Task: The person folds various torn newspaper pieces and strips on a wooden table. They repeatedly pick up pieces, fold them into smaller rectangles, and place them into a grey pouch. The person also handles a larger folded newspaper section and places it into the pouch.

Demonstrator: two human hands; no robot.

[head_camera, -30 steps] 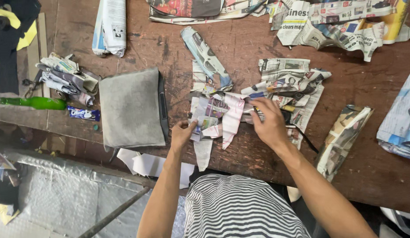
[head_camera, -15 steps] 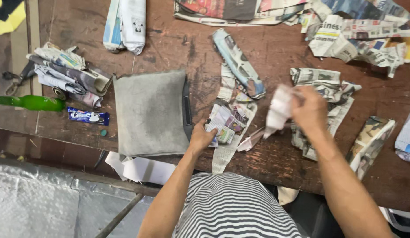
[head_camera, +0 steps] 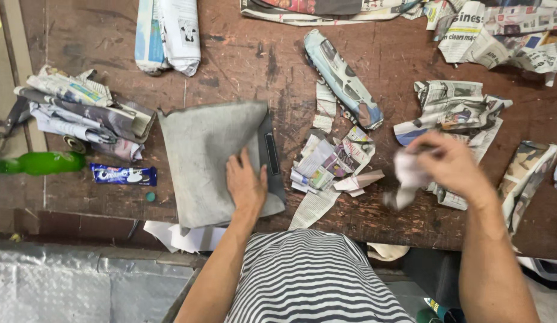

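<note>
My left hand (head_camera: 245, 182) lies flat, fingers spread, on a grey cloth (head_camera: 207, 155) that covers a dark flat object near the table's front edge. My right hand (head_camera: 449, 164) is blurred and closed around a crumpled piece of newspaper (head_camera: 407, 176) held just above the table at the right. Between the two hands lies a small pile of torn newspaper strips (head_camera: 332, 164). A rolled newspaper piece (head_camera: 344, 81) sits behind that pile.
Folded newspaper bundles (head_camera: 81, 113) lie at the left, a folded paper (head_camera: 168, 33) at the back, crumpled sheets (head_camera: 452, 107) at the right. A green bottle (head_camera: 39, 162) and a blue snack packet (head_camera: 123, 174) rest at the worn wooden table's (head_camera: 242, 54) left front edge.
My left hand moved left from the torn strips onto the grey cloth. My right hand carried the paper piece further right and lower. The view shifted slightly.
</note>
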